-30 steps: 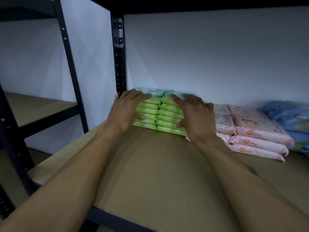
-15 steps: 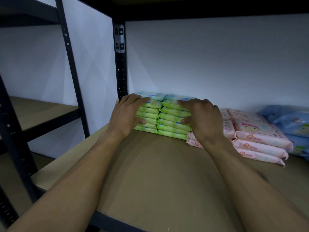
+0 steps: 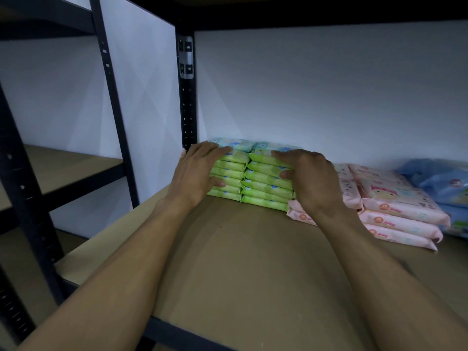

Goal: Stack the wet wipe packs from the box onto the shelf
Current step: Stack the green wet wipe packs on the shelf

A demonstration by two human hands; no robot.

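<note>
Green wet wipe packs point(image 3: 263, 183) already shelved in two stacks, clasped between left hand point(image 3: 196, 171) and right hand point(image 3: 312, 182), fingers over tops, thumbs on fronts; box unseen, remainder unknown; likely just squaring.

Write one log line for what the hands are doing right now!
step: steadying stacks | left hand: grips left green stack | right hand: grips right green stack | pink packs: right of green, on shelf

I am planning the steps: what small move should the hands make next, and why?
Probably let go and draw back: the left hand and right hand grip the left green stack and right green stack, which already touch and look even.
</note>
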